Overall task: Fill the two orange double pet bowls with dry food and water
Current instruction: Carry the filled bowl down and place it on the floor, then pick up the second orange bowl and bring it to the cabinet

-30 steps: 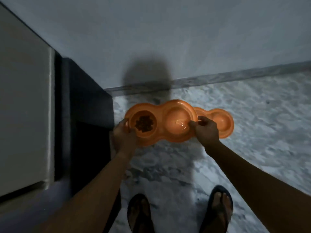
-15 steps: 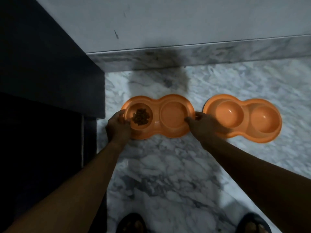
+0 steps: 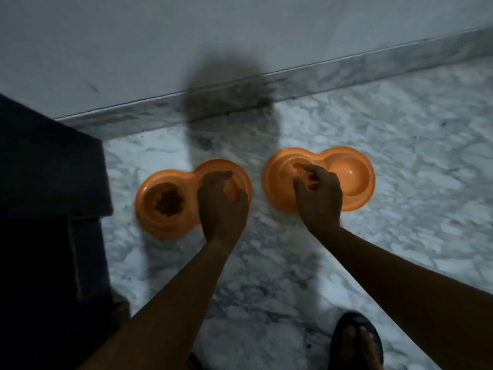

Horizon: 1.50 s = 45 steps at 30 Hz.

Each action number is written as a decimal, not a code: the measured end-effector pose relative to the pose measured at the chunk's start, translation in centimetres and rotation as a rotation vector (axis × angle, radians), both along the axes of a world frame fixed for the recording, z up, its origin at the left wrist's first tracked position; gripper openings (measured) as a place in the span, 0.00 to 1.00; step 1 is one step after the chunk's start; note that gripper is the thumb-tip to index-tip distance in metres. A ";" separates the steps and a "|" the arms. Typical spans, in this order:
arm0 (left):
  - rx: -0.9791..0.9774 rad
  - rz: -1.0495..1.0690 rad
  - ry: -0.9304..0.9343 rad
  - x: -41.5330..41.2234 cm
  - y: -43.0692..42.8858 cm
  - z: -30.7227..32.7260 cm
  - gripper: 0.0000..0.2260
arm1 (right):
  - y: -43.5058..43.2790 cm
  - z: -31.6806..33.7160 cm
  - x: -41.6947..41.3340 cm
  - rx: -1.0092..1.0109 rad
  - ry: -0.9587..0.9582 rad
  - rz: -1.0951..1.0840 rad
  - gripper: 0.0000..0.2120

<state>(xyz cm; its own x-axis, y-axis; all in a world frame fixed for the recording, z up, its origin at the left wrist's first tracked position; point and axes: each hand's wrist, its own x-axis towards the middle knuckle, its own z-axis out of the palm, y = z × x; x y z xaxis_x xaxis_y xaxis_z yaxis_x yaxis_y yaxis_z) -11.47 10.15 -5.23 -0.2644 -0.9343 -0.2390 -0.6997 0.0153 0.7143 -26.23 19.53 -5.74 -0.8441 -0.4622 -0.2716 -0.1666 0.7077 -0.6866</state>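
Note:
Two orange double pet bowls lie side by side on the marble floor near the wall. The left bowl [image 3: 149, 212] holds brown dry food [image 3: 168, 202] in its left compartment. My left hand [image 3: 221, 206] hovers over its right compartment and hides what is inside; the fingers are loosely apart and hold nothing. The right bowl [image 3: 354, 180] shows a right compartment with no food in it. Over that bowl's left compartment is my right hand [image 3: 320, 198], fingers loosely curled and apart, holding nothing. Whether either hand touches its bowl is unclear.
A dark cabinet [image 3: 48, 182] stands close to the left bowl's left side. A marble skirting [image 3: 293, 84] and a pale wall run behind the bowls. My sandalled foot [image 3: 357, 340] is at the bottom right. Bare marble floor [image 3: 426, 145] stretches to the right.
Both hands carried the left bowl down and set it on the floor beside the other bowl, then let go. My left hand shifted right over it; my right hand moved over the right bowl.

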 end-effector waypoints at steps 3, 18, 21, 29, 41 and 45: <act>0.146 -0.008 -0.011 -5.0 2.2 0.5 0.20 | 3.3 0.2 -3.5 0.104 0.052 -0.099 0.20; 0.278 0.139 -0.177 -10.7 4.9 -0.7 0.21 | 9.1 -1.0 -10.6 0.174 -0.249 -0.392 0.30; 0.248 0.174 -0.130 -9.5 4.6 5.4 0.22 | 9.1 4.3 -10.0 0.131 -0.287 -0.402 0.36; 0.193 0.264 0.037 -4.7 1.3 33.0 0.23 | 6.9 32.4 -6.5 0.016 -0.369 -0.277 0.31; -0.027 0.068 0.179 14.5 3.9 72.2 0.26 | 9.3 72.2 12.4 -0.204 -0.266 -0.276 0.26; -0.152 0.067 0.203 23.3 5.4 79.4 0.27 | 10.1 78.7 19.8 -0.322 -0.283 -0.243 0.21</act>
